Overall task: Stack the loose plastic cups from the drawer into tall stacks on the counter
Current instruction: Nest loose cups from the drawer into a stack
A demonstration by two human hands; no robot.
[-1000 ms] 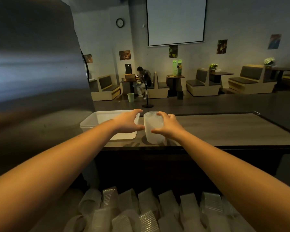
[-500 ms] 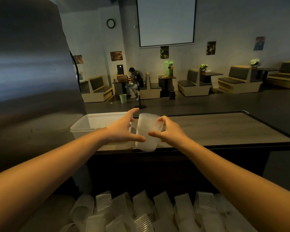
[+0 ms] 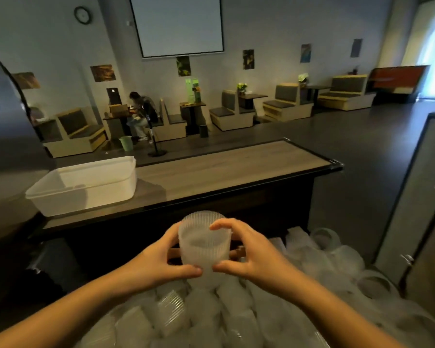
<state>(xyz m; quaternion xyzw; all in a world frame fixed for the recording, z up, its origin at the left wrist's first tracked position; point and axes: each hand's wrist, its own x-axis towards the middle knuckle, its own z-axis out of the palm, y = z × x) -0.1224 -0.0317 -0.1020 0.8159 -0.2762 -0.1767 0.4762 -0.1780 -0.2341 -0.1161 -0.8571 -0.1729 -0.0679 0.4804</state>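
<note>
Head camera looks down on both hands, and the forearms run out past the bottom edge of the picture. The left hand [image 3: 158, 259] and the right hand [image 3: 254, 257] grip a short stack of cups [image 3: 204, 247] between them. Both thumbs curl round its near side low down, their tips nearly meeting, and the fingers wrap round the far side. Those far fingers show only as dim shapes through the cloudy ribbed plastic, so just how they lie cannot be told. The number of nested cups cannot be counted either; one ribbed cup pokes up above the rim of the outer one.

The stack is held in front of the counter [image 3: 224, 172] and lower than its front edge, apart from it. Its long axis is close to upright, with the wider end up and the narrower end down between the thumbs. Right under it lies a heap of loose cups [image 3: 211, 320], and the base of the stack blurs into that heap, so whether they touch cannot be told. The heap is soft and smeared; single cups are hard to pick out, and what holds them is out of sight.

On the left part of the counter sits a white tub [image 3: 86, 187], well apart from the hands
</note>
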